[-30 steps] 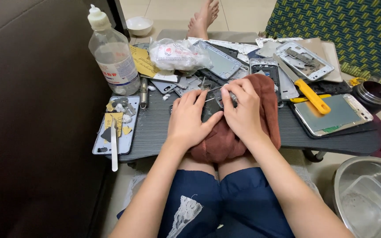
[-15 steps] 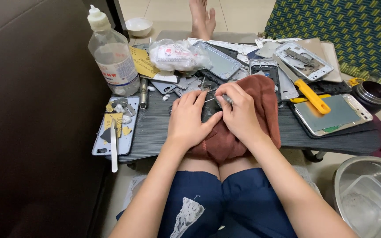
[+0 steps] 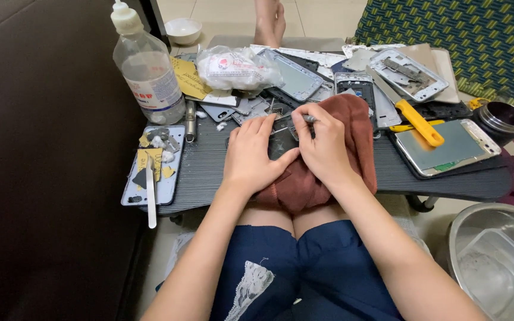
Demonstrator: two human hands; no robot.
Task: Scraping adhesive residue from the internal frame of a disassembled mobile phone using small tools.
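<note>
Two bare hands meet over a dark phone part (image 3: 282, 141) lying on a rust-red cloth (image 3: 352, 142) at the middle of a low grey counter (image 3: 209, 163). The left hand (image 3: 251, 153) lies flat and mostly open, its thumb and palm pressing the part down. The right hand (image 3: 325, 145) is curled shut around a thin metal tool (image 3: 308, 119), its tip at the part's upper edge.

A slip looks likely: the cloth could slide under the pressing hand, and the tool tip could skid toward the left fingers (image 3: 263, 125), which sit just beside it.

The counter is crowded. A clear plastic bottle (image 3: 148, 71) stands at the far left, close enough for an elbow to knock. A pale phone back (image 3: 150, 172) carrying scraps and a white stick hangs over the near left edge. Loose phone frames (image 3: 295, 77) and a plastic bag (image 3: 233, 66) are heaped just behind the hands. On the right, a yellow-handled scraper (image 3: 419, 122) lies across a phone with a greenish screen (image 3: 447, 145), beside a small dark tin (image 3: 500, 119). A steel bowl (image 3: 477, 238) sits on the floor at lower right.
</note>
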